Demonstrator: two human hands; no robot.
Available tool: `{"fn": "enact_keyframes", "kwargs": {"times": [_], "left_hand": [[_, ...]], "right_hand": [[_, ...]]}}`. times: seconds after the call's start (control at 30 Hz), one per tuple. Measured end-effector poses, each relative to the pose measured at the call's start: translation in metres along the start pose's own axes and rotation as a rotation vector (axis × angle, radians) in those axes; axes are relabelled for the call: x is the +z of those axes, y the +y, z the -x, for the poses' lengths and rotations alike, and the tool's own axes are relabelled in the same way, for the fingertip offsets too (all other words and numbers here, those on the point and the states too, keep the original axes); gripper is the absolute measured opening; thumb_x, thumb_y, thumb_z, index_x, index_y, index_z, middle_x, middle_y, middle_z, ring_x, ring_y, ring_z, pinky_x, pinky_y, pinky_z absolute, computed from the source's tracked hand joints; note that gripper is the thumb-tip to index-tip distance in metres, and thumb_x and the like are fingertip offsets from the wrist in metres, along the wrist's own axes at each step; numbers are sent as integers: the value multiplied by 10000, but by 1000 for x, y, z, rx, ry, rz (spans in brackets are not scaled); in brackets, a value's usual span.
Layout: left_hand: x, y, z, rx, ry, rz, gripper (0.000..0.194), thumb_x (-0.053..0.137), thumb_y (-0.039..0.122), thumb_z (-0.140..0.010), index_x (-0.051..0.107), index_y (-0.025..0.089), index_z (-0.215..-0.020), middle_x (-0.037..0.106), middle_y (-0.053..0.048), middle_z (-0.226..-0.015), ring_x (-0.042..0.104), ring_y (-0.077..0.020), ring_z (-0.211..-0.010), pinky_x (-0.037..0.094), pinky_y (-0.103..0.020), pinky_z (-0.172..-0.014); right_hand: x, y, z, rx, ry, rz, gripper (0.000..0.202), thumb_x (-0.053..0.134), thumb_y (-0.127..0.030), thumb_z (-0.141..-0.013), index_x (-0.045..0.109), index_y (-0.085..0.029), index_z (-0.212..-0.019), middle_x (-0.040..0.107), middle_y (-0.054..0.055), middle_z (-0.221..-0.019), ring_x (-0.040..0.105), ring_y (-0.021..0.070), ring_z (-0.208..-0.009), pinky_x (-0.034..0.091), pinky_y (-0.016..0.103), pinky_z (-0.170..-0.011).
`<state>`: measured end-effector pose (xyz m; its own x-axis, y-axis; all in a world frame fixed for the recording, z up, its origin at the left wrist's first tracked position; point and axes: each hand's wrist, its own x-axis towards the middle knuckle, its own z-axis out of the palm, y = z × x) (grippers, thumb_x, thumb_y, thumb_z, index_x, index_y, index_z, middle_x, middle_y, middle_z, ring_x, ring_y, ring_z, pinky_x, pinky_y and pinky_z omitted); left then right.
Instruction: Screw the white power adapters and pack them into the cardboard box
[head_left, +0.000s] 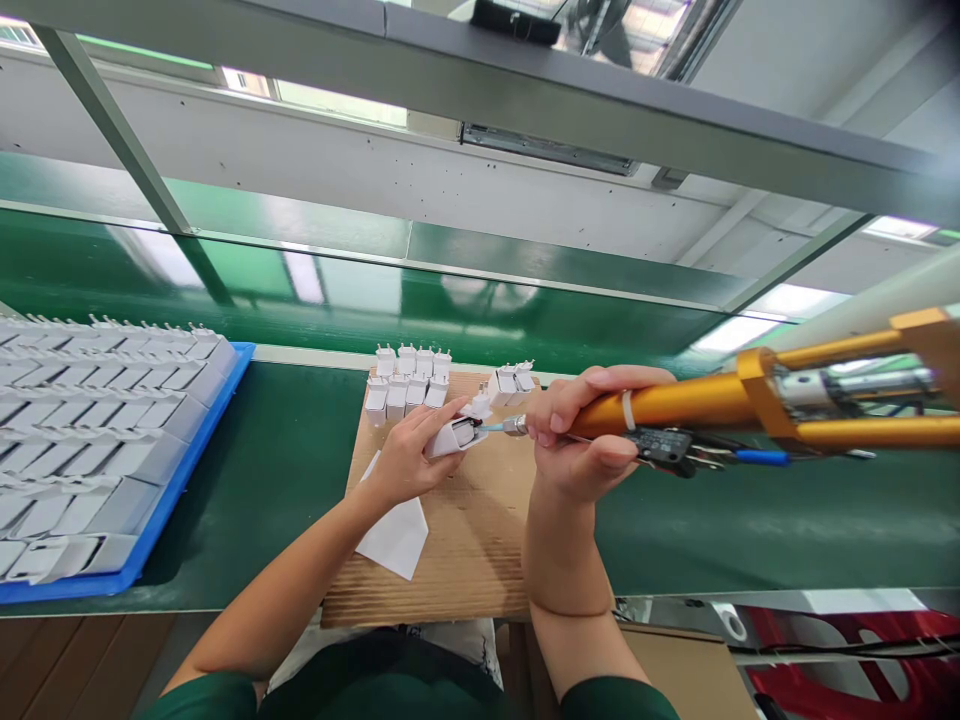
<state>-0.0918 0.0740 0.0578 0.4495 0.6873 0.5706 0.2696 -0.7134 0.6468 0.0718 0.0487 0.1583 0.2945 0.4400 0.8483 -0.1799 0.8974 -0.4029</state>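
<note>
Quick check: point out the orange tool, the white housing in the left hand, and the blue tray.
Orange tool (pixel 694 402): head view, on its barrel.
White housing (pixel 448 438): head view, on its side wall.
Blue tray (pixel 189 462): head view, on its right rim.

Easiest lane imo is the strip of bench between the tray and the board, though the left arm slants over its near end. There's also a decent pocket on the board between that and the right arm, with flat paper on its left. Further back gets tight: left hand, right hand, then two bunches of plugs with a slot between. On the right, the driver cuts across, so stay on its near side.
</note>
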Motion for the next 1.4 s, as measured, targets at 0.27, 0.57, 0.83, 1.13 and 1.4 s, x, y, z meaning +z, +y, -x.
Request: {"fn": "enact_keyframes", "kwargs": {"times": [0.27, 0.57, 0.83, 1.13, 1.4], "left_hand": [[-1, 0, 0, -16, -3, 2, 598, 636, 261, -865, 483, 215, -1441, 690, -88, -1144, 626, -233, -984, 517, -349, -849], [-3, 4, -2, -62, 3, 47, 569, 655, 255, -854, 525, 206, -1405, 699, -90, -1110, 635, -231, -979, 525, -348, -852], [27, -5, 4, -307, 7, 454, 557, 712, 283, -802, 568, 185, -1332, 691, -104, -1195, 666, -230, -1044, 557, -337, -870], [60, -4, 9, -379, 15, 776, 651, 799, 356, -744, 545, 200, -1323, 696, -104, -1166, 668, -248, -1073, 554, -367, -922], [68, -3, 2, -344, 46, 826, 662, 824, 421, -718, 545, 202, -1277, 677, -106, -1173, 661, -260, -1084, 561, -350, -876]], "right_hand": [[1, -1, 0, 15, 21, 98, 389, 755, -555, -757, 637, -282, -1006, 483, -79, -540, 325, 75, -326, 289, 226, -283], [-5, -1, 2, 9, -17, 101, 430, 731, -609, -746, 625, -297, -1022, 502, -74, -555, 351, 82, -336, 328, 229, -290], [-1, -2, 2, -38, -53, 2, 428, 704, -566, -797, 620, -231, -1049, 527, -62, -588, 384, 71, -345, 347, 215, -290], [3, -5, 7, -11, -23, 17, 461, 687, -626, -777, 598, -251, -1029, 507, -85, -568, 367, 62, -332, 356, 193, -295], [4, -5, 7, -11, -24, 20, 450, 694, -622, -775, 594, -259, -1022, 488, -91, -572, 342, 54, -322, 344, 186, -289]]}}
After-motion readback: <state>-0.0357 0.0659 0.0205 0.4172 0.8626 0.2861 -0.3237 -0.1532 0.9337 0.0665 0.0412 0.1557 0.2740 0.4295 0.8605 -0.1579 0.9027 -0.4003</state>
